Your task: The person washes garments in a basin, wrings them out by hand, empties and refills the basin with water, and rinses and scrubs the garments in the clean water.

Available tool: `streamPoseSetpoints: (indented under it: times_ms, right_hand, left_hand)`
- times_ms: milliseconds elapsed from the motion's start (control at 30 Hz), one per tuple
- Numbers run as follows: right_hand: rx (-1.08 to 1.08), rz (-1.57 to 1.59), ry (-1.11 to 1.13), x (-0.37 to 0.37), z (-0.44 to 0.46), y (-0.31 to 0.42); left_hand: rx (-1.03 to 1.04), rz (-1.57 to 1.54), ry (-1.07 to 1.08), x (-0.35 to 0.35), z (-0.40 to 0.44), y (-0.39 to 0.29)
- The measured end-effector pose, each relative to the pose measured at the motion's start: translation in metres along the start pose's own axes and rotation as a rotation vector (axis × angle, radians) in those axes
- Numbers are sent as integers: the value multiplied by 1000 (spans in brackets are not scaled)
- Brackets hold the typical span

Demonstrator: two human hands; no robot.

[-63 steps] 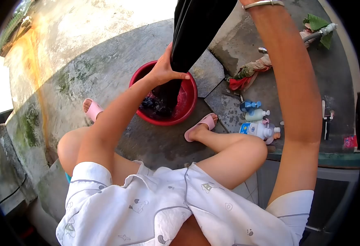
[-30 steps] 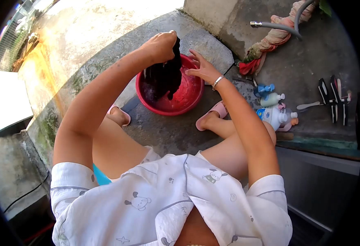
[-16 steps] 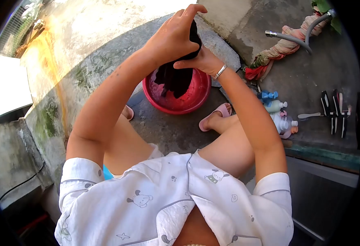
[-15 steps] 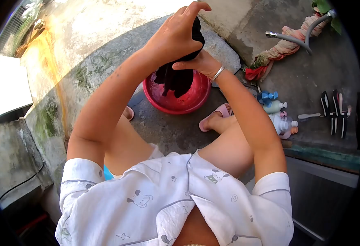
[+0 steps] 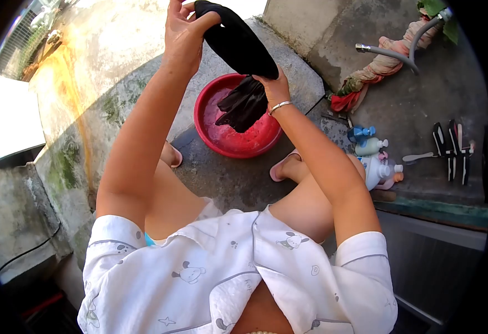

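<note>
A wet-looking black cloth (image 5: 237, 43) is stretched between my two hands above the red basin (image 5: 202, 125). My left hand (image 5: 184, 36) grips its upper left end, thumb over the edge. Lower down and to the right, my right hand (image 5: 276, 89) is closed on the other end, a silver bracelet at its wrist. Below that hand the loose part of the cloth hangs in dark folds over the basin, which holds some sudsy water. Whether the lowest folds touch the water I cannot tell. What kind of garment it is does not show.
Several bottles (image 5: 373, 146) stand at the right, beside a white-handled brush (image 5: 419, 157) and black-and-white items (image 5: 453, 150). A grey hose (image 5: 391, 53) lies by a twisted, stained cloth (image 5: 385, 64). A concrete ledge (image 5: 10, 206) is at the left.
My hands have moved apart. The left went up and left, and the bunched black cloth is now spread out between them. The basin has stayed in place.
</note>
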State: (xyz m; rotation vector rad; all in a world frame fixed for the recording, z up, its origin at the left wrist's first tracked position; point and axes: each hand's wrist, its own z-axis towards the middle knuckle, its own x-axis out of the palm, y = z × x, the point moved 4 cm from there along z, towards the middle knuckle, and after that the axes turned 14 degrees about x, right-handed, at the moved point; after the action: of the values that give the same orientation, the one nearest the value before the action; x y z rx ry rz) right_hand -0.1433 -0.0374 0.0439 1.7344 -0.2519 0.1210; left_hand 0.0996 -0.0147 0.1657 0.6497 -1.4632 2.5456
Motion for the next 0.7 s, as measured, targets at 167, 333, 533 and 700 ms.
streamPoseSetpoints:
  times_ms: [167,333,533,700]
  right_hand:
    - [-150,-75,-76,2,-3,16]
    - [-276,-471,33,12,-15,20]
    - [-405,-598,352,39,-54,25]
    - [31,11,240,54,-74,-9]
  left_hand:
    - [-705,410,202,-68,-60,62]
    - [-1168,-121,-92,-46,-124,93]
    - [-1122,-619,-96,19,-148,127]
    - [-927,-1024,-316,19,-153,155]
